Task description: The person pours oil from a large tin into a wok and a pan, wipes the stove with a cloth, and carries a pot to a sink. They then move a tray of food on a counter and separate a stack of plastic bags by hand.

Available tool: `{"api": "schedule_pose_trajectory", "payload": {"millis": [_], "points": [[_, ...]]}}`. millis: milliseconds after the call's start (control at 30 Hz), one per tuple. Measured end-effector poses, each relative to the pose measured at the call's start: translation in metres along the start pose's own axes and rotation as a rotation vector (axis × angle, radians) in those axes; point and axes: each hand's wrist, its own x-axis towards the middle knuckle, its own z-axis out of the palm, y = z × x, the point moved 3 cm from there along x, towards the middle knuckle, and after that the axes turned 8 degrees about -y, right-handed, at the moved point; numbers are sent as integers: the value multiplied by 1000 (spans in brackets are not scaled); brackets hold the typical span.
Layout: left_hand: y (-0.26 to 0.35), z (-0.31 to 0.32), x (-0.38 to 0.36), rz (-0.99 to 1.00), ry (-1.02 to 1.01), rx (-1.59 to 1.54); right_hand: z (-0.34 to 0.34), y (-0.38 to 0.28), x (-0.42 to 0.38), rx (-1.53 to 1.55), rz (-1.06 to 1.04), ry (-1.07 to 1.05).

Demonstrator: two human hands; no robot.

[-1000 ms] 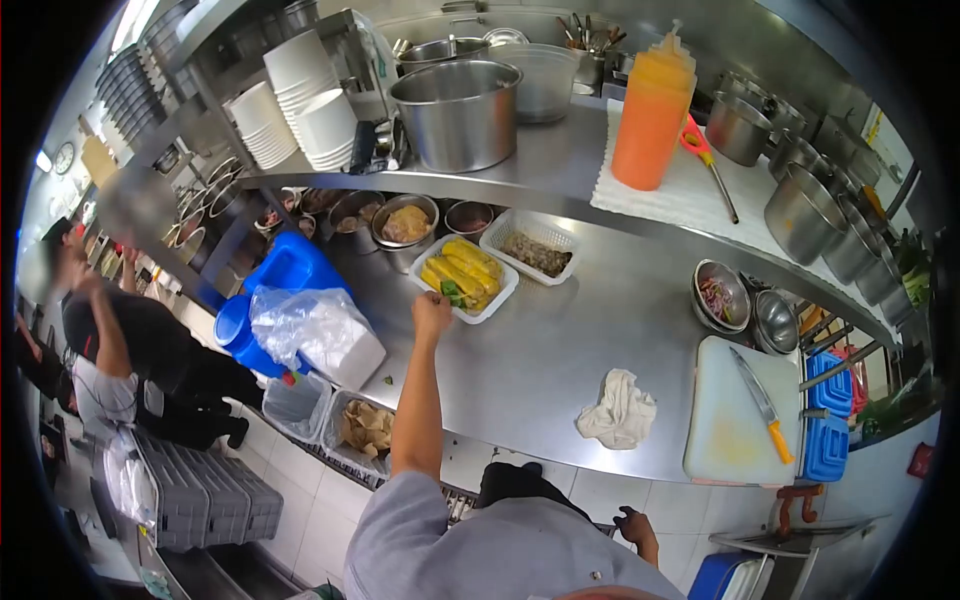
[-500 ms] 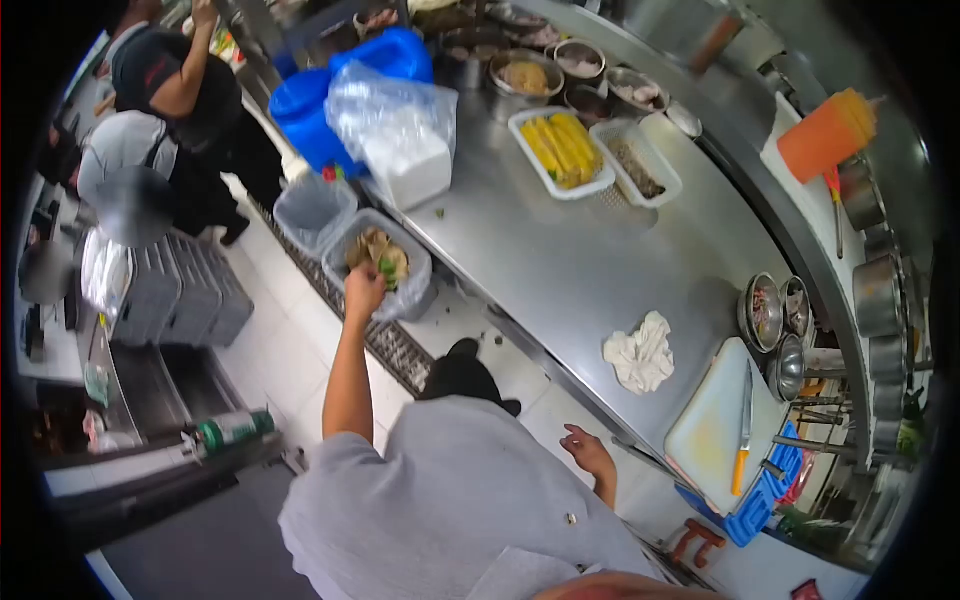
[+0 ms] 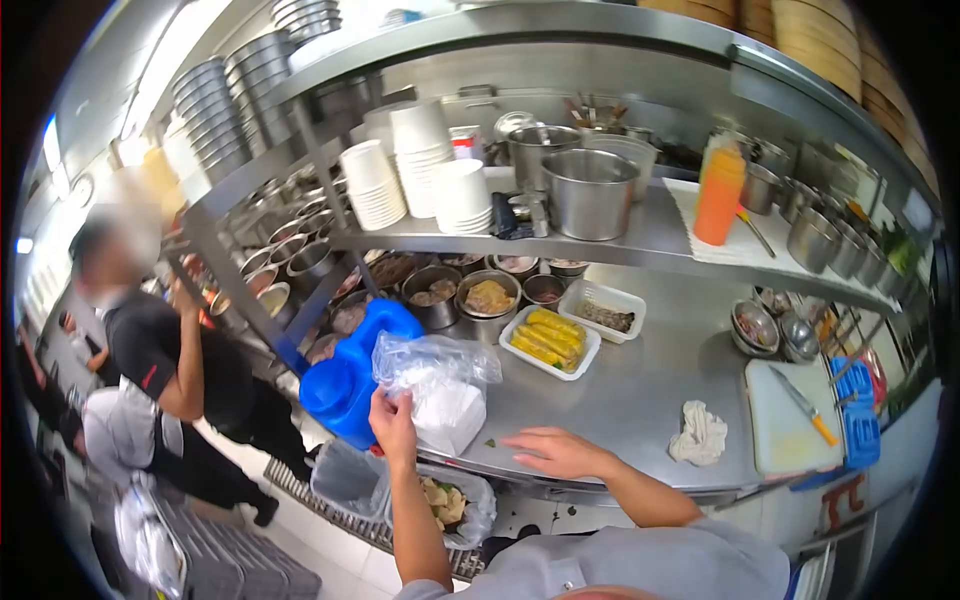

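My left hand [image 3: 393, 428] is raised at the counter's left end, its fingers curled together at the near edge of a clear plastic bag [image 3: 440, 362]. White foam boxes [image 3: 449, 415] sit in the bag's lower part. My right hand [image 3: 562, 452] is held low over the counter's front edge, palm down, with fingers stretched out and nothing in them. Just left of its fingertips lies a small green scrap [image 3: 490, 442]. Below my left forearm is a lined bin [image 3: 478, 512] with leafy scraps.
A blue jug [image 3: 340, 400] stands behind the bag. On the steel counter [image 3: 640, 400] are a tray of yellow food [image 3: 548, 342], a white cloth [image 3: 698, 433] and a cutting board [image 3: 790, 430] with a knife [image 3: 805, 405]. A shelf [image 3: 600, 245] overhangs the back. Co-workers stand left.
My left hand has come up from the scrap bin to the plastic bag. My right hand has moved forward over the counter edge. The view has tilted up, showing the shelf.
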Motion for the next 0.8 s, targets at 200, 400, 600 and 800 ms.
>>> {"api": "schedule_pose_trajectory", "payload": {"millis": [200, 400, 600, 800], "points": [[51, 12, -9, 61, -82, -196, -15, -61, 67, -342, -384, 285], [74, 16, -29, 17, -175, -199, -13, -26, 116, -454, -80, 12], [65, 3, -34, 2, -306, -93, -158, -125, 102, -584, -448, 346], [59, 11, -47, 51, -295, -178, -303, -221, 104, -1133, -426, 772]]}}
